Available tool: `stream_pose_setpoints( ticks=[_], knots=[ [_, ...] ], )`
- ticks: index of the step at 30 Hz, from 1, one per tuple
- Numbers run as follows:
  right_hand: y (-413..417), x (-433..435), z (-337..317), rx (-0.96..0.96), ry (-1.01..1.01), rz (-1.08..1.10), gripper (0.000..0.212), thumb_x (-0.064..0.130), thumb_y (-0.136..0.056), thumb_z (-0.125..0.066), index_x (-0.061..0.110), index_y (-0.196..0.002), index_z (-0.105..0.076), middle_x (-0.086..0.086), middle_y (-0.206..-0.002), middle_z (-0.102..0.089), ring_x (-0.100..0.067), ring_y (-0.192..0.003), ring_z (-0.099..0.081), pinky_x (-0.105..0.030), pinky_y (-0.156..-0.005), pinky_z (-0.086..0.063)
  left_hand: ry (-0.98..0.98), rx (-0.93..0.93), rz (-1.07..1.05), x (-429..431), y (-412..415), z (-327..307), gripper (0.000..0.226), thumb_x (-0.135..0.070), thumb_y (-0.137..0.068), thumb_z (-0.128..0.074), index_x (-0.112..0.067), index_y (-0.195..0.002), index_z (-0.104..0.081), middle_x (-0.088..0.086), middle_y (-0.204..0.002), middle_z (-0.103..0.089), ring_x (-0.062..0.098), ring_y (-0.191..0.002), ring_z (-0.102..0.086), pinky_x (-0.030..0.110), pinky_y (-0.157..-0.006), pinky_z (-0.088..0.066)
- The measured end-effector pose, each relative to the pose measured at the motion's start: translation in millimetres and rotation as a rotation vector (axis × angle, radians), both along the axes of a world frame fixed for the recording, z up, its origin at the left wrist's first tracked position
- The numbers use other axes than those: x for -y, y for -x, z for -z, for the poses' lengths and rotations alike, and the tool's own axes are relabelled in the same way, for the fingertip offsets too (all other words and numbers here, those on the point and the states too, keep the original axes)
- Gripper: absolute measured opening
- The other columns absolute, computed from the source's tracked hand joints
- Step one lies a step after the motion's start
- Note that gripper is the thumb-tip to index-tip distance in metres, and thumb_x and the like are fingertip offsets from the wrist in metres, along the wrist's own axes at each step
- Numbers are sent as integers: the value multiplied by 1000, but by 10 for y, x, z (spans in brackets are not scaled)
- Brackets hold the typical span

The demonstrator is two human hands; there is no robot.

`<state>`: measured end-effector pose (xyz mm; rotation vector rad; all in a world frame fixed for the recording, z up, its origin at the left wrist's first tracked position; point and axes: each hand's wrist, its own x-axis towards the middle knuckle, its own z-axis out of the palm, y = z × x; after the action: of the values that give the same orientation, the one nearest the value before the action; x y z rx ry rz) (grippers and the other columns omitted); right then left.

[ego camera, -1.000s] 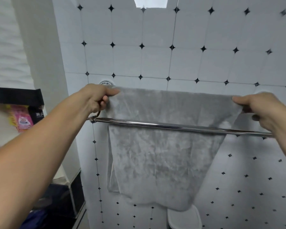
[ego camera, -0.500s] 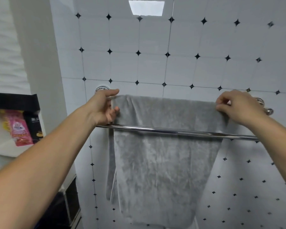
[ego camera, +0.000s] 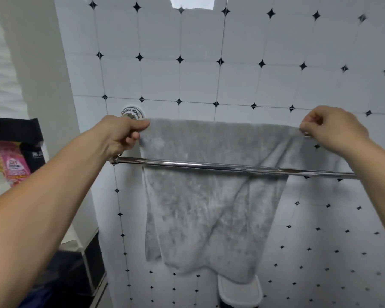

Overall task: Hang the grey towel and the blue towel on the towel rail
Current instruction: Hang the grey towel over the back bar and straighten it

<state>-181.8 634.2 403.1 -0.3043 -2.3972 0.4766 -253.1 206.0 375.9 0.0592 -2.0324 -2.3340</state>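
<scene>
The grey towel [ego camera: 209, 207] hangs over the back bar of a chrome double towel rail [ego camera: 220, 167], behind the front bar. My left hand [ego camera: 122, 134] pinches the towel's top left corner beside the round wall mount [ego camera: 131, 112]. At the towel's top right corner, my right hand [ego camera: 333, 130] grips the upper edge between thumb and fingers. The towel drops in loose folds down the tiled wall. No blue towel is in view.
A white tiled wall [ego camera: 231, 74] with small black diamonds is behind the rail. A shelf with a black edge [ego camera: 13, 130] and pink packets [ego camera: 13, 167] stands at the left. A white bin [ego camera: 240, 294] sits on the floor below the towel.
Both hands have slid outward along the towel's top edge, spreading it wider on the back bar. The view has tilted slightly.
</scene>
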Motion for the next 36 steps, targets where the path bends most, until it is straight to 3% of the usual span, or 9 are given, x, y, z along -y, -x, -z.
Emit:
stream_pose_setpoints(
  ticks=[4,9,16,20,23,26,29,32,36],
  knots=[
    [-9,7,275,106,202,-27,48,58,-63,-74,12,-61,-60,0,-68,-67,-25,-73,-60,-36,-74,-48,22,-40,-24,-17,-9,33,15,-2,-86,-67,-10,-77,-59,-5,-51,-60,1,-32,-39,11,-29,-24],
    [133,80,613,109,427,-140,34,27,-72,-83,6,-65,-57,-11,-64,-58,-22,-60,-52,-34,-61,-42,124,-76,-40,-31,-39,111,28,2,-82,-70,-12,-66,-53,-6,-44,-53,2,-33,-37,11,-30,-23],
    [93,-38,518,198,394,-174,22,19,-74,-83,3,-65,-69,-12,-66,-68,-23,-60,-57,-34,-67,-49,70,-189,-246,-2,-9,-61,26,-3,-81,-75,-11,-66,-55,2,-63,-52,3,-29,-35,10,-33,-23],
    [103,100,523,176,424,-268,26,17,-79,-79,4,-63,-62,-9,-60,-64,-21,-58,-54,-28,-59,-40,224,-205,-190,-72,-90,97,24,-22,-81,-78,-13,-71,-58,0,-53,-49,5,-28,-34,10,-34,-21],
    [62,79,504,193,478,-323,25,15,-77,-79,11,-60,-62,2,-52,-66,-18,-57,-57,-25,-56,-41,425,-151,-5,-7,-172,144,19,-17,-71,-84,-12,-76,-67,-1,-45,-49,9,-33,-36,13,-35,-24],
    [38,91,515,259,448,-339,21,9,-72,-82,15,-65,-63,5,-60,-69,-14,-61,-60,-25,-64,-45,618,-108,-47,0,-191,110,18,-14,-73,-83,-6,-77,-68,6,-50,-54,12,-30,-39,15,-35,-25],
    [49,80,541,278,425,-302,12,1,-73,-80,6,-78,-70,-14,-77,-70,-23,-70,-60,-36,-73,-46,588,-111,-133,13,-185,102,19,-16,-82,-77,-9,-70,-64,11,-52,-54,10,-23,-33,12,-32,-23],
    [37,29,519,240,464,-280,10,0,-76,-77,-2,-82,-70,-7,-66,-65,-22,-64,-57,-31,-68,-47,510,-141,-184,57,-180,68,23,-25,-86,-71,-13,-70,-61,4,-40,-51,13,-28,-30,13,-37,-24],
    [33,14,484,202,476,-281,21,15,-80,-77,-4,-80,-70,-3,-72,-66,-16,-72,-55,-28,-80,-40,444,-223,-215,-17,-115,38,22,-25,-96,-58,-9,-81,-58,12,-60,-54,17,-36,-43,18,-40,-24]
  ],
)
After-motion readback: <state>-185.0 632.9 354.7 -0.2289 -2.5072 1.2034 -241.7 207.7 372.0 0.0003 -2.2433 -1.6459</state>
